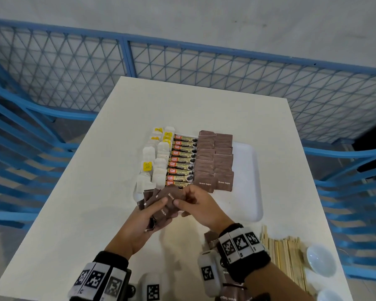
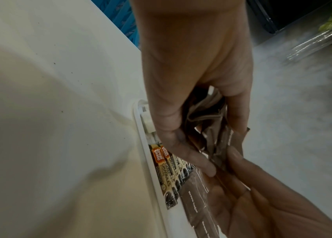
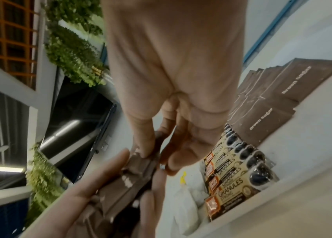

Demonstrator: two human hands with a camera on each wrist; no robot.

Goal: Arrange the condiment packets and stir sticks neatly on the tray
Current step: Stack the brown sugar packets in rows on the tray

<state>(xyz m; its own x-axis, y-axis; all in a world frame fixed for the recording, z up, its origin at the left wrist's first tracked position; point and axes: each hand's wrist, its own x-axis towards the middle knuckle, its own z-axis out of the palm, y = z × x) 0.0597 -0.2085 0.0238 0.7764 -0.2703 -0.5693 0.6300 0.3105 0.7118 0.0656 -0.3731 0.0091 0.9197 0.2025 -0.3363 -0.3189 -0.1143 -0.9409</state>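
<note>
My left hand [image 1: 163, 208] grips a loose bunch of brown sugar packets [image 1: 157, 194] over the near left corner of the white tray [image 1: 248, 170]. My right hand [image 1: 183, 198] pinches one packet at the top of that bunch. In the left wrist view the left hand [image 2: 218, 145] curls round the crumpled packets [image 2: 208, 116]. The right wrist view has the right hand [image 3: 159, 156] with its thumb on a packet [image 3: 124, 182]. On the tray lie tea bags [image 1: 159, 159], a column of coffee granule sticks [image 1: 182, 161] and two columns of brown sugar packets [image 1: 215, 161]. Wooden stir sticks [image 1: 289, 257] lie on the table at the near right.
Two small white bowls [image 1: 319, 260] [image 1: 328, 296] stand by the stir sticks near the table's right edge. A few loose brown packets [image 1: 211, 237] lie under my right wrist. The tray's right part is bare. A blue mesh fence [image 1: 182, 61] rings the table.
</note>
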